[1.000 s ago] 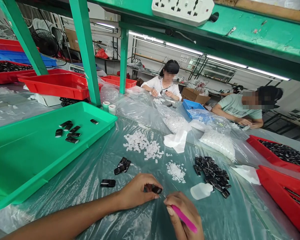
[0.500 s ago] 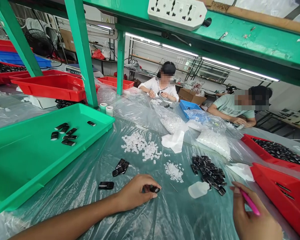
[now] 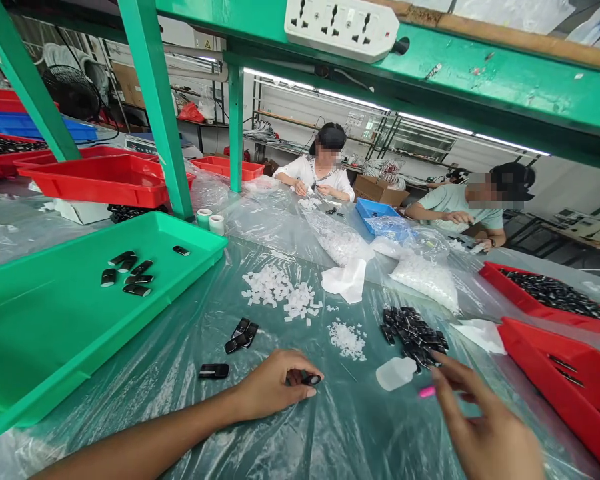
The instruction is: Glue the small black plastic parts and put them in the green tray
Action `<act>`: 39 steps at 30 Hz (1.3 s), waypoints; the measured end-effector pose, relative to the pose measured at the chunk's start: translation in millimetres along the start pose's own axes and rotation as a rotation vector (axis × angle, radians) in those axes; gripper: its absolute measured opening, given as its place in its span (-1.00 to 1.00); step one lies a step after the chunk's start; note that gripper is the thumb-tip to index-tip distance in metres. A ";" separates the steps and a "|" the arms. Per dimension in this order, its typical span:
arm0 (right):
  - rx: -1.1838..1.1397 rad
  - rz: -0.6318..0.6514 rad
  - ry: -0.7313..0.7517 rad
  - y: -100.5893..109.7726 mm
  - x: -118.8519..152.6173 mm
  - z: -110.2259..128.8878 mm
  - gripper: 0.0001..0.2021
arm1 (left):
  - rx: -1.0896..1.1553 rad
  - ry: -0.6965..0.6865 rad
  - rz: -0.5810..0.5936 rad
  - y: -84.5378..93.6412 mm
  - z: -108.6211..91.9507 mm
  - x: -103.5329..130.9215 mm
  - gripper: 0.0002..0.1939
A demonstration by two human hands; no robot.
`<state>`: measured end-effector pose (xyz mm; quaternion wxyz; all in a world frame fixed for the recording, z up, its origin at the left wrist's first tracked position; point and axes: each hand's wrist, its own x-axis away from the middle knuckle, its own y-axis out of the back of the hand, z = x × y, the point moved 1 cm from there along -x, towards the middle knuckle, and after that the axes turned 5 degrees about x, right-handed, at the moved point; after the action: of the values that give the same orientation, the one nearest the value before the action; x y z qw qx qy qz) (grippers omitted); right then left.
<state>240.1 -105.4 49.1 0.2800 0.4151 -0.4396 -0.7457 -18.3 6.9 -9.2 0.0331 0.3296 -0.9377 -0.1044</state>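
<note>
My left hand (image 3: 275, 383) rests on the plastic-covered table, its thumb and fingers closed around a small black piece (image 3: 311, 379) with a round end facing right. At the lower right, my right hand (image 3: 485, 413) has its fingertips at the near edge of a pile of black pieces (image 3: 410, 330). A pink tool (image 3: 427, 391) shows only its end beside my right thumb; my hand hides the rest. A translucent white bottle (image 3: 396, 373) lies left of that hand. Several black pieces (image 3: 241, 335) lie beyond my left forearm, with a single one (image 3: 213, 371) nearer.
A green tray (image 3: 80, 320) with several black pieces is at the left. White bits (image 3: 280, 290) and smaller ones (image 3: 347, 339) lie mid-table. Red trays (image 3: 530, 373) stand at the right. Two people (image 3: 325, 167) sit across the table. A green frame (image 3: 153, 100) rises at the left.
My right hand has moved left and forward to the black pile. The pink tool now shows left of my thumb, not across the hand. My left hand has stayed almost still.
</note>
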 end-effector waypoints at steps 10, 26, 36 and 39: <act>-0.085 0.260 0.598 -95.8 -27.4 133.5 -0.79 | -0.069 -0.005 0.029 -4.0 -4.9 2.3 -0.75; -0.703 0.202 0.390 -75.9 -4.1 98.4 -0.77 | 0.198 -0.045 -0.059 -1.0 9.8 -5.3 -0.63; -0.894 0.272 0.347 -82.5 25.3 96.2 -0.80 | 0.124 -0.115 -0.027 -0.6 4.4 -6.1 -0.59; -0.898 0.258 0.357 -83.8 25.5 94.9 -0.81 | 0.026 -0.142 -0.041 0.1 1.7 -4.3 -0.61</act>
<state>140.9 -46.8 -9.3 0.5919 0.3168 -0.0684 -0.7380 -15.2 10.0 -10.8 -0.0401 0.3408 -0.9321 -0.1158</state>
